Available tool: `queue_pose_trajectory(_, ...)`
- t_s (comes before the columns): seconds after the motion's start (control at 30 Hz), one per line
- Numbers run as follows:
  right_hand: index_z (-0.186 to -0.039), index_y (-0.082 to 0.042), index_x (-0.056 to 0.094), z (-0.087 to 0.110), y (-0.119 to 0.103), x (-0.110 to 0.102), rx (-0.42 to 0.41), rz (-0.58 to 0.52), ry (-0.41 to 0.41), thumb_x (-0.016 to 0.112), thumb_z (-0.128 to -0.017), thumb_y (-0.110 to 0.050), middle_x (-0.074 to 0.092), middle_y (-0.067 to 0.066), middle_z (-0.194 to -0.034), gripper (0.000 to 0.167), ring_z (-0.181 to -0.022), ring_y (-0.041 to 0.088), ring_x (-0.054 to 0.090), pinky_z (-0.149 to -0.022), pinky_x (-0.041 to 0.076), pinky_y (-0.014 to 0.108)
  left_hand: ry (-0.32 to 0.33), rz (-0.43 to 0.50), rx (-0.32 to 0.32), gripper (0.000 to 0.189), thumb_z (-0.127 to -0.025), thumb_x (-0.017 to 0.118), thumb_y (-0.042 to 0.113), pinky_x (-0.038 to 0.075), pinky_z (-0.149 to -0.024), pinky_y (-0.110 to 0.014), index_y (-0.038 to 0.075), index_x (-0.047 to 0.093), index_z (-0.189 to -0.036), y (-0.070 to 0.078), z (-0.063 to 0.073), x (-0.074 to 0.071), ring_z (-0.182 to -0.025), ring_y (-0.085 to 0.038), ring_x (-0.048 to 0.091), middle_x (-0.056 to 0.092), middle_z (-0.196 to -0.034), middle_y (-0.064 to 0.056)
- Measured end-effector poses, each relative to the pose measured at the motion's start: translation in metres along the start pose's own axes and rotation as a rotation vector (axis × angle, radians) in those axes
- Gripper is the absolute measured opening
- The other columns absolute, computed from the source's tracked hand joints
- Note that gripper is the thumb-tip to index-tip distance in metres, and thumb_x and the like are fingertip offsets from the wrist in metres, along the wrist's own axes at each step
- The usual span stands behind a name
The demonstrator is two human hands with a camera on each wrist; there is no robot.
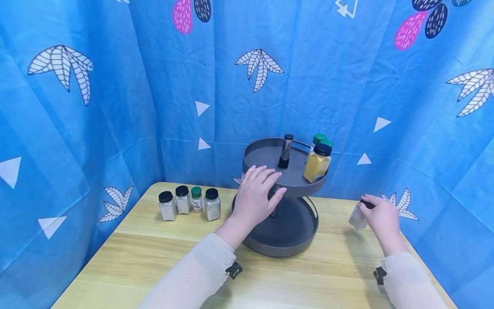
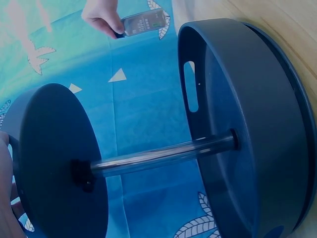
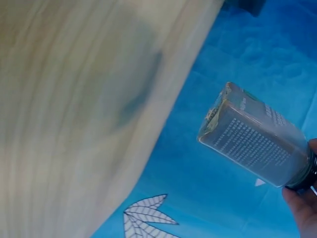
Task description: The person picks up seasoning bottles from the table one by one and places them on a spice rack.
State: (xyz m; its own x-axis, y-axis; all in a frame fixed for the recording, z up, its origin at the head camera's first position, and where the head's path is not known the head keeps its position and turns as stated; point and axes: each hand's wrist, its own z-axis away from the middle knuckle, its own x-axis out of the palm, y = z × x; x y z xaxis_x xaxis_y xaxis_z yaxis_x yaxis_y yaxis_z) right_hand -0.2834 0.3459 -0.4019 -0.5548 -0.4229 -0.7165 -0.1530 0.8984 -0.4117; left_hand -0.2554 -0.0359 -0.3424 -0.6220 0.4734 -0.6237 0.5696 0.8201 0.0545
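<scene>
A dark grey two-tier turntable tray (image 1: 281,251) stands on the table with a metal post between its tiers. My left hand (image 1: 256,197) grips the near-left rim of the upper tier, fingers over the edge and thumb against the outer wall. To the right, my right hand (image 1: 383,216) pinches a spice jar (image 3: 255,136) by its black cap. That jar is clear, filled with greyish powder and printed with small text; it hangs tilted above the table. On the upper tier sit a yellow spice jar (image 1: 317,166) with a black cap and green-capped jars (image 1: 318,138) behind it.
Several spice jars stand in a row at the table's back left, among them a black-capped jar (image 1: 167,209) and a green-capped jar (image 1: 197,201). A blue patterned curtain (image 1: 185,107) hangs around the wooden table (image 1: 127,257). The lower tier has a raised wall with handle slots.
</scene>
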Motion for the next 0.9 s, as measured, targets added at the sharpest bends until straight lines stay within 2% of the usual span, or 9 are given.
queue_pose_trajectory(0.23,-0.114,0.006,0.071,0.001,-0.011,-0.013,0.015,-0.011,-0.011,0.068,-0.089,-0.007,0.066,0.027,-0.12,0.029,-0.114,0.052,0.058,-0.087,0.05,0.063,0.004,-0.003,0.003,0.043,-0.1,0.055,0.048,0.02,-0.123,-0.038,0.021,0.066,-0.131,0.0,-0.001,0.0,-0.134,-0.02,0.049,0.064,-0.133,0.0)
queue_pose_trajectory(0.47,-0.114,0.006,0.072,0.002,-0.022,-0.024,0.005,-0.025,0.032,0.07,-0.088,-0.007,0.067,0.026,-0.119,0.029,-0.11,0.05,0.061,-0.086,0.05,0.061,0.009,-0.015,0.007,0.043,-0.1,0.055,0.048,0.021,-0.123,-0.039,0.021,0.066,-0.131,0.0,-0.001,0.001,-0.134,-0.02,0.049,0.064,-0.133,0.0)
queue_pose_trajectory(0.63,-0.114,0.005,0.072,0.002,-0.032,-0.032,-0.016,-0.016,0.045,0.07,-0.088,-0.009,0.068,0.025,-0.117,0.029,-0.102,0.048,0.065,-0.071,0.054,0.052,0.016,-0.013,0.009,0.042,-0.1,0.056,0.048,0.023,-0.122,-0.04,0.021,0.066,-0.131,-0.001,0.0,0.002,-0.133,-0.02,0.05,0.064,-0.132,0.0)
queue_pose_trajectory(0.73,-0.113,0.005,0.072,0.001,-0.039,-0.037,-0.031,-0.018,0.059,0.071,-0.088,-0.009,0.068,0.025,-0.117,0.028,-0.097,0.047,0.067,-0.063,0.051,0.043,0.017,-0.011,0.008,0.042,-0.1,0.056,0.048,0.023,-0.122,-0.04,0.021,0.066,-0.131,-0.001,0.0,0.003,-0.133,-0.02,0.05,0.064,-0.132,0.0)
queue_pose_trajectory(0.9,-0.111,0.003,0.074,0.0,-0.05,-0.046,-0.057,-0.022,0.089,0.073,-0.087,-0.009,0.069,0.023,-0.115,0.027,-0.078,0.038,0.069,-0.058,0.047,0.034,0.022,-0.013,0.009,0.043,-0.1,0.055,0.048,0.022,-0.122,-0.039,0.021,0.066,-0.131,-0.001,0.0,0.003,-0.133,-0.02,0.05,0.064,-0.132,0.0)
